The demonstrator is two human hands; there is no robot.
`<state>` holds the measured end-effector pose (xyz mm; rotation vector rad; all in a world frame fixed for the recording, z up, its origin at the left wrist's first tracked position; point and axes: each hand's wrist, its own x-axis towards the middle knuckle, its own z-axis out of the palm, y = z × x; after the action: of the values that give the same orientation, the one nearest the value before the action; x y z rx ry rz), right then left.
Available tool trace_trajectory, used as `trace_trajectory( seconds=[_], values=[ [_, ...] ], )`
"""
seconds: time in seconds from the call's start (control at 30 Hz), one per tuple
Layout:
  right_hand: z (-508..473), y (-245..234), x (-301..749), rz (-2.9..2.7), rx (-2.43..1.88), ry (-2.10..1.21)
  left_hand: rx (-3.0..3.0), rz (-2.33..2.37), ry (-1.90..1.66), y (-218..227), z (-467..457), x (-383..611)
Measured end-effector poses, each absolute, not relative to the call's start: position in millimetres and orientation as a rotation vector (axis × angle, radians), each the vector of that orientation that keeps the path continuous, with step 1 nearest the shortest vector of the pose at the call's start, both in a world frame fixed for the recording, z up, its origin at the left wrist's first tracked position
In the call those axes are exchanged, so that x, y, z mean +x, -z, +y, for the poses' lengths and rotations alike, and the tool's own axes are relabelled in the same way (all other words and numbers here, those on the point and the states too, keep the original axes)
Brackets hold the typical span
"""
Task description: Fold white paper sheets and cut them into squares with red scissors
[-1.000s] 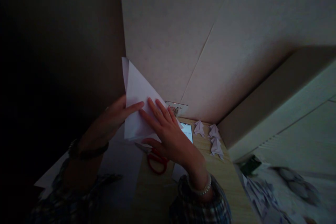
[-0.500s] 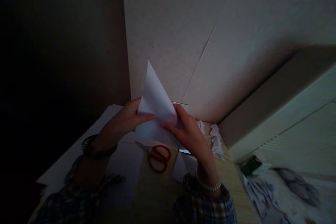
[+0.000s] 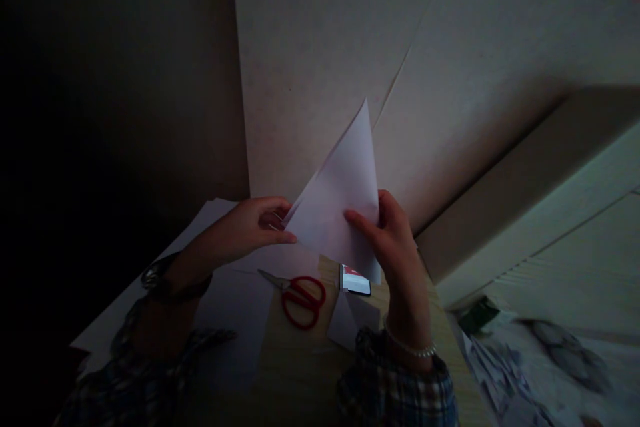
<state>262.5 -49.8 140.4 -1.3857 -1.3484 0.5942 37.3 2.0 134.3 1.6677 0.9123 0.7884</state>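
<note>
A folded sheet of white paper [image 3: 340, 180] is held up in front of me over the table, its pointed corner upward. My left hand [image 3: 250, 227] pinches the sheet's lower left corner, thumb in front and fingers at the edge behind. On the right side my right hand [image 3: 400, 247] grips it, thumb flat on the front, other fingers hidden behind. Below the paper lie red-handled scissors [image 3: 299, 292], blades pointing left. Right of them are a phone [image 3: 356, 282] with a lit screen, partly covered, and another folded white paper [image 3: 343, 323].
White sheets [image 3: 233, 320] lie on the left of the wooden table [image 3: 293, 367]. A pale wall [image 3: 310, 47] rises right behind it. Past the table's right edge, lower down, are a pile of papers [image 3: 500, 373] and a dark green object [image 3: 479, 315].
The paper has swung to the right, its point moving from upper left to upper right. My right hand has shifted right, hiding the small folded pieces. The phone is more exposed.
</note>
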Motion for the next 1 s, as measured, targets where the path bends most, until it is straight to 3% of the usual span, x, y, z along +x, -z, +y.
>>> trace_trajectory(
  seconds=[0.6, 1.0],
  values=[
    [-57, -150, 266, -1.253, -1.241, -0.649, 1.641, 0.982, -0.915, -149, -7, 40],
    [-71, -154, 273, -1.321, -1.268, -0.651, 1.267, 0.928, -1.374, -148, -26, 66]
  ],
)
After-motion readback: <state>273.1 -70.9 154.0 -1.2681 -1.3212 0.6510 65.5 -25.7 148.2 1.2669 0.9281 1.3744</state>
